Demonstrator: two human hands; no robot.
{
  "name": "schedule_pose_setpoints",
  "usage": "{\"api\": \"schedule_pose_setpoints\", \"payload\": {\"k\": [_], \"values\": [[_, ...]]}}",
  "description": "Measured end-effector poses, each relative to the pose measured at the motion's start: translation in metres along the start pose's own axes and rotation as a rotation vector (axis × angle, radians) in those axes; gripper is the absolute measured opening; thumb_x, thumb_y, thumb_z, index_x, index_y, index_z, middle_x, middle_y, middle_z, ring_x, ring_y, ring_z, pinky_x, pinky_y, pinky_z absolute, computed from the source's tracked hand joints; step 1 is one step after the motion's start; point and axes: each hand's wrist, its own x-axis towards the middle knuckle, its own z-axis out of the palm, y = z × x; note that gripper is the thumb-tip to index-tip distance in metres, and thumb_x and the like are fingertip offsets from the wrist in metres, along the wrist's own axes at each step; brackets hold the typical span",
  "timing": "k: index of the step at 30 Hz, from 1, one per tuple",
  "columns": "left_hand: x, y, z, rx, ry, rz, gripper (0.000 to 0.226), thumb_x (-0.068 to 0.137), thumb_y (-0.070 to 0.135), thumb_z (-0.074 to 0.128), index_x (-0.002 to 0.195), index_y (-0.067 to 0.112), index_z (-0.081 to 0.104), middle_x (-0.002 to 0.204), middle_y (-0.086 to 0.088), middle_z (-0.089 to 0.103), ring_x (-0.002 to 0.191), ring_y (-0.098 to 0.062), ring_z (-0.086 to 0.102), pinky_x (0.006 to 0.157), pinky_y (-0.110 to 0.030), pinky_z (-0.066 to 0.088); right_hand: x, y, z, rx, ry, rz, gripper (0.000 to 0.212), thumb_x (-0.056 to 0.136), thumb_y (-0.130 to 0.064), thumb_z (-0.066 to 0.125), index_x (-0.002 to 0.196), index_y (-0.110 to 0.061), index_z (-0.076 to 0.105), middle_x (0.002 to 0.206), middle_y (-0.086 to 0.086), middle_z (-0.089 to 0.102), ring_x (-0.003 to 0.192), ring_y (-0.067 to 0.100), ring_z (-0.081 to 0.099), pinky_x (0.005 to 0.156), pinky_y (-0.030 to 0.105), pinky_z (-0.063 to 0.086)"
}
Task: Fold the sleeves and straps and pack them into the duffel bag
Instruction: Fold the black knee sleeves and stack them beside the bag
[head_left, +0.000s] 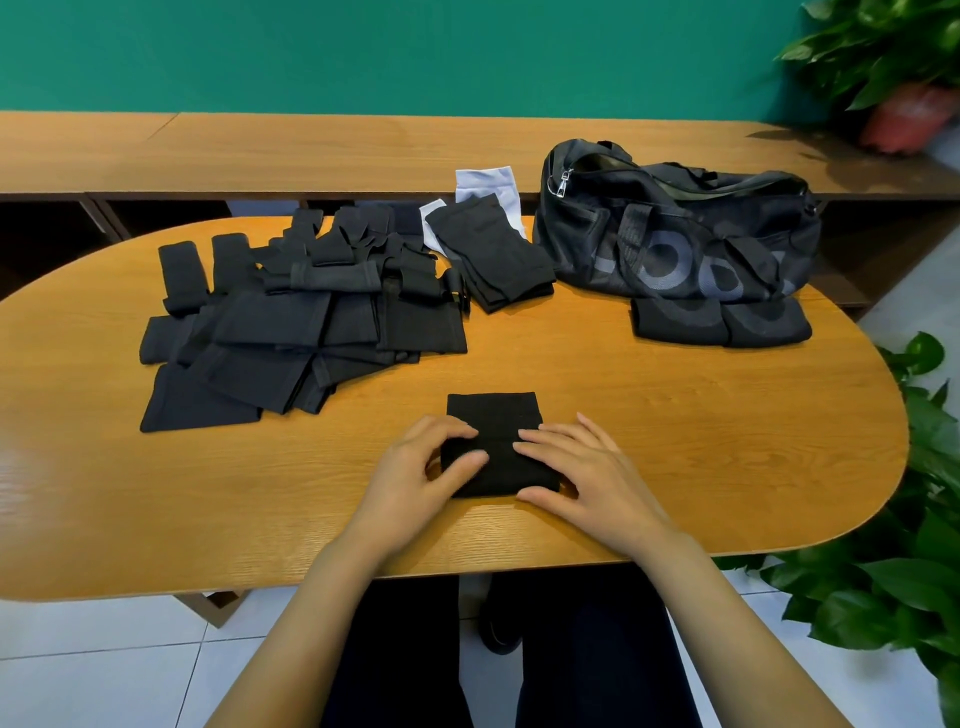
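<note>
A black sleeve (493, 415) lies folded on the wooden table (675, 441) near its front edge. My left hand (421, 478) pinches the sleeve's left side between thumb and fingers. My right hand (582, 467) rests flat on its right side, thumb at the near corner. A heap of black sleeves and straps (301, 317) is spread over the table's left half. A smaller stack of black sleeves (493, 254) lies over white ones (485, 184) at the back. The black duffel bag (675, 228) stands at the back right, zip open, with two folded black pieces (719, 322) in front of it.
A long wooden bench (311, 150) runs behind the table against a green wall. Potted plants stand at the far right (893, 67) and beside the table's right end (914, 545). The floor below is white tile.
</note>
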Motion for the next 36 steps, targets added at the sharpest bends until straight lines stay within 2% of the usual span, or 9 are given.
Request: {"api": "schedule_pose_setpoints", "payload": {"k": [3, 5, 9, 13, 18, 21, 25, 32, 36], "values": [[-0.002, -0.005, -0.002, 0.114, -0.136, 0.027, 0.061, 0.076, 0.057, 0.069, 0.131, 0.038, 0.052, 0.132, 0.026, 0.047, 0.127, 0.01, 0.037, 0.12, -0.028, 0.01, 0.002, -0.002, -0.002, 0.043, 0.055, 0.06, 0.059, 0.089, -0.067, 0.035, 0.136, -0.035, 0.053, 0.14, -0.019, 0.051, 0.128, -0.011, 0.031, 0.121, 0.027, 0.009], [-0.001, -0.006, 0.0, 0.145, -0.091, 0.03, 0.057, 0.082, 0.043, 0.073, 0.133, 0.037, 0.051, 0.129, 0.024, 0.05, 0.125, 0.005, 0.041, 0.121, -0.034, 0.014, 0.005, -0.003, -0.005, 0.076, 0.089, 0.105, 0.059, 0.089, -0.067, 0.034, 0.131, -0.034, 0.058, 0.132, -0.016, 0.057, 0.12, -0.012, 0.036, 0.121, 0.03, 0.016], [0.008, 0.005, 0.005, 0.067, 0.068, -0.052, 0.046, 0.09, 0.034, 0.067, 0.133, 0.031, 0.053, 0.118, 0.016, 0.059, 0.107, 0.001, 0.054, 0.09, -0.007, 0.04, 0.013, -0.009, -0.01, 0.179, 0.187, 0.228, 0.058, 0.088, -0.063, 0.038, 0.12, -0.023, 0.066, 0.117, -0.008, 0.065, 0.11, 0.001, 0.048, 0.113, 0.032, 0.032], [0.023, 0.012, 0.015, 0.037, 0.218, -0.146, 0.05, 0.09, 0.034, 0.068, 0.136, 0.022, 0.052, 0.1, 0.008, 0.064, 0.09, -0.006, 0.062, 0.08, -0.024, 0.054, 0.028, -0.008, -0.008, 0.155, 0.301, 0.343, 0.051, 0.09, -0.061, 0.039, 0.109, -0.021, 0.065, 0.097, -0.004, 0.068, 0.093, 0.016, 0.061, 0.085, 0.036, 0.049], [0.025, 0.015, 0.022, 0.296, 0.318, 0.04, 0.029, 0.094, 0.028, 0.062, 0.121, 0.018, 0.059, 0.114, 0.005, 0.056, 0.105, -0.011, 0.049, 0.088, -0.03, 0.045, 0.047, 0.0, -0.004, -0.009, 0.225, 0.44, 0.039, 0.097, -0.056, 0.043, 0.113, -0.025, 0.06, 0.089, -0.005, 0.069, 0.081, 0.016, 0.064, 0.094, 0.035, 0.043], [0.023, 0.005, 0.024, 0.455, 0.209, 0.161, 0.022, 0.098, 0.029, 0.054, 0.114, 0.021, 0.067, 0.117, 0.006, 0.059, 0.11, -0.012, 0.05, 0.093, -0.028, 0.035, 0.051, 0.004, 0.001, -0.014, 0.257, 0.473, 0.04, 0.098, -0.054, 0.041, 0.118, -0.025, 0.059, 0.098, -0.004, 0.068, 0.092, 0.016, 0.061, 0.094, 0.037, 0.043], [0.022, -0.001, 0.027, 0.529, 0.139, 0.098, 0.036, 0.101, 0.034, 0.045, 0.132, 0.024, 0.06, 0.136, 0.005, 0.054, 0.126, -0.014, 0.044, 0.104, -0.031, 0.027, 0.048, -0.006, 0.0, -0.121, 0.378, 0.372, 0.048, 0.099, -0.048, 0.035, 0.133, -0.021, 0.055, 0.128, -0.003, 0.056, 0.115, 0.016, 0.045, 0.09, 0.032, 0.036], [0.044, 0.011, 0.031, 0.363, 0.122, 0.016, 0.046, 0.104, 0.04, 0.027, 0.142, 0.025, 0.049, 0.134, 0.009, 0.058, 0.122, -0.008, 0.039, 0.103, -0.028, 0.02, 0.044, -0.012, 0.008, -0.217, 0.133, 0.258, 0.073, 0.094, -0.059, 0.003, 0.146, -0.028, 0.044, 0.148, -0.004, 0.045, 0.136, 0.015, 0.036, 0.106, 0.034, 0.032], [0.059, 0.015, 0.037, 0.353, 0.197, -0.081, 0.049, 0.103, 0.044, 0.028, 0.141, 0.022, 0.049, 0.132, 0.005, 0.058, 0.125, -0.015, 0.039, 0.11, -0.037, 0.022, 0.043, 0.001, 0.003, -0.261, 0.122, 0.341, 0.082, 0.09, -0.063, -0.002, 0.146, -0.025, 0.044, 0.153, 0.0, 0.041, 0.144, 0.02, 0.029, 0.119, 0.036, 0.016]]}}
